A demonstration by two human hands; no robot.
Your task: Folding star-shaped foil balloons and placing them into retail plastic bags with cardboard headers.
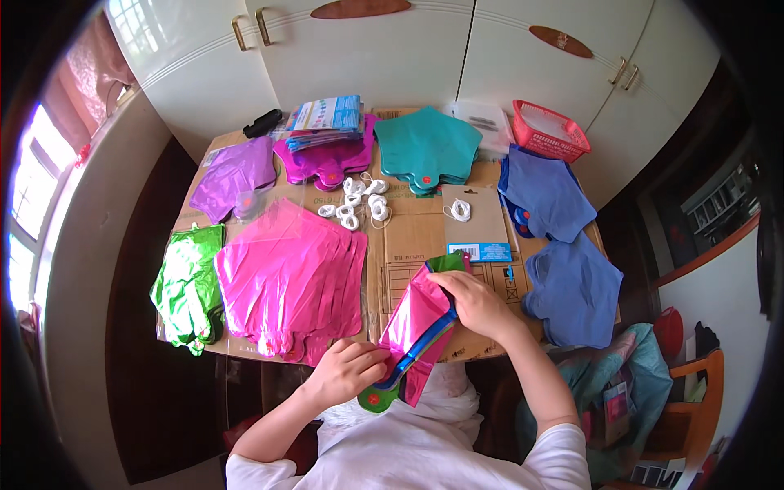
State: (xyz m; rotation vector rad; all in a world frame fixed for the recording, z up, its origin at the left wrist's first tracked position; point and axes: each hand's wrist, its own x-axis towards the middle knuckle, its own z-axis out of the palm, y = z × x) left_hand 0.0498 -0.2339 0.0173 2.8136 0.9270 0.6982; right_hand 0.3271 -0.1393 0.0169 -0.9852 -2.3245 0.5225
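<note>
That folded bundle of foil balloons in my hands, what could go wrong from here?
The bundle of foil balloons is pinched only at its ends by the left hand and right hand; the slick layers might slide apart and drop off the table's near edge. The pink stack also hangs near that edge and a forearm could brush it off. The loose white ribbon coils could tangle or scatter.

White wardrobe doors (425,57) with brass handles back the room; a bright window (33,196) lights the left.
</note>
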